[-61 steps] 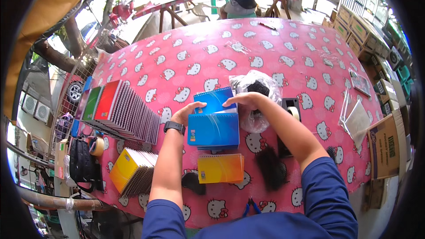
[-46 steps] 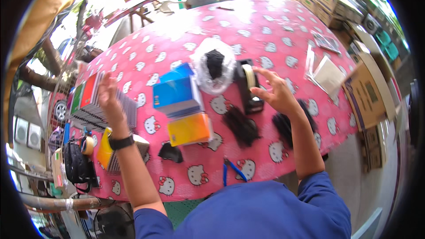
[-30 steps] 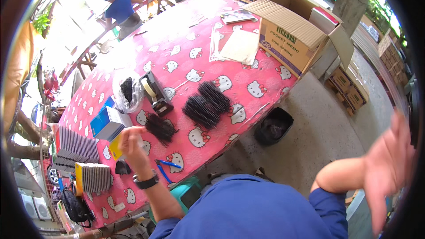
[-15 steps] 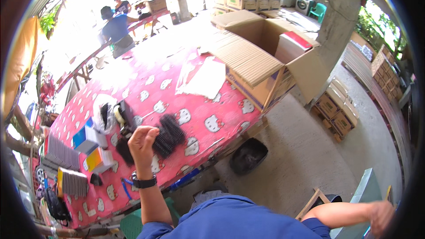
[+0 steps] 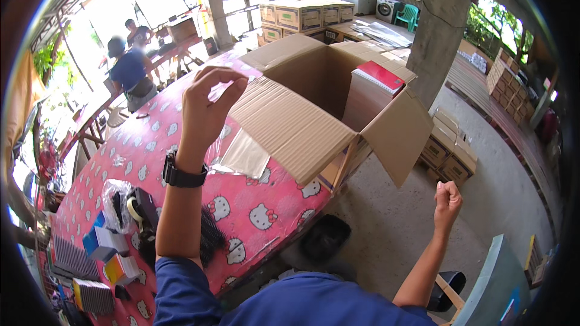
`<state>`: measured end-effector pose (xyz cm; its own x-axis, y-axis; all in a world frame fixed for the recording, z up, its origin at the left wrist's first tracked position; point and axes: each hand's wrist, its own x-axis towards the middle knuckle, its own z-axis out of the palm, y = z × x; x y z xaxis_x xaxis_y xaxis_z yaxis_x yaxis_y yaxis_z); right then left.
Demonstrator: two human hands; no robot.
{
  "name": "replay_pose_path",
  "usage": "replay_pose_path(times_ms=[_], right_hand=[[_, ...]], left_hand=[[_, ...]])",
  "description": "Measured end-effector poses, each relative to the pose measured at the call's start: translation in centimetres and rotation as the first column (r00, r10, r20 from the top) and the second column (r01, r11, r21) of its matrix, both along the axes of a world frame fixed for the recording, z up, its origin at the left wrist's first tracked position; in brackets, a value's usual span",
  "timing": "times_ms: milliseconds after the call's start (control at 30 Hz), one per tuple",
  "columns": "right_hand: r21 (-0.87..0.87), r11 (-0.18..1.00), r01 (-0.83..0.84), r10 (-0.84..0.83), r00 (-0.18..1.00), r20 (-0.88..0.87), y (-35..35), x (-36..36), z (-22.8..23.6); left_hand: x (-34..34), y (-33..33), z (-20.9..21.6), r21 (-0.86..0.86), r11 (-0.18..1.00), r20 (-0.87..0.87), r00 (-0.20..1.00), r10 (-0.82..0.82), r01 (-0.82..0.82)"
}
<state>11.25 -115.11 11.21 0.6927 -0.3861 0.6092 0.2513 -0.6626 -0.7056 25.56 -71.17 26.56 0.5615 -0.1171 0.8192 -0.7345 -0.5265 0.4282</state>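
My left hand [image 5: 208,105], with a black watch on its wrist, is raised over the table beside the near flap of a large open cardboard box [image 5: 290,130]. Its thumb and forefinger meet in a pinch; anything between the tips is too small to make out. To the right of the box, my right hand [image 5: 447,204] is held up above the floor with its fingers curled closed. What it holds, if anything, is hidden. Inside the box, at its right side, stands a stack of spiral notebooks with a red cover [image 5: 379,77] on top.
The pink patterned tablecloth [image 5: 145,145] carries stacks of notebooks [image 5: 75,258], a tape dispenser [image 5: 144,208], black binding coils [image 5: 211,238] and a clear plastic bag [image 5: 118,202]. A black bin [image 5: 326,235] is below the table edge. Closed cartons [image 5: 447,151] and a concrete pillar [image 5: 438,36] stand beyond. Two people sit far left.
My left hand has moved up and away from the black coils toward the box. My right hand has swung in from the far right, and the view has shifted.
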Motion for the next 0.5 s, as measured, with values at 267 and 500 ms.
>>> replay_pose_path(times_ms=[267, 500], right_hand=[[-0.198, 0.949, -0.246, 0.267, 0.96, 0.085, 1.3, 8.2, 3.0], [-0.138, 0.827, -0.546, 0.552, 0.834, 0.014, -2.0, 14.0, -1.6]], left_hand=[[10.4, -12.4, 1.6, 0.046, 0.92, -0.52, 0.796, -0.31, 0.388], [21.8, -19.6, -2.5, 0.082, 0.958, -0.905, 0.423, -0.043, 0.273]])
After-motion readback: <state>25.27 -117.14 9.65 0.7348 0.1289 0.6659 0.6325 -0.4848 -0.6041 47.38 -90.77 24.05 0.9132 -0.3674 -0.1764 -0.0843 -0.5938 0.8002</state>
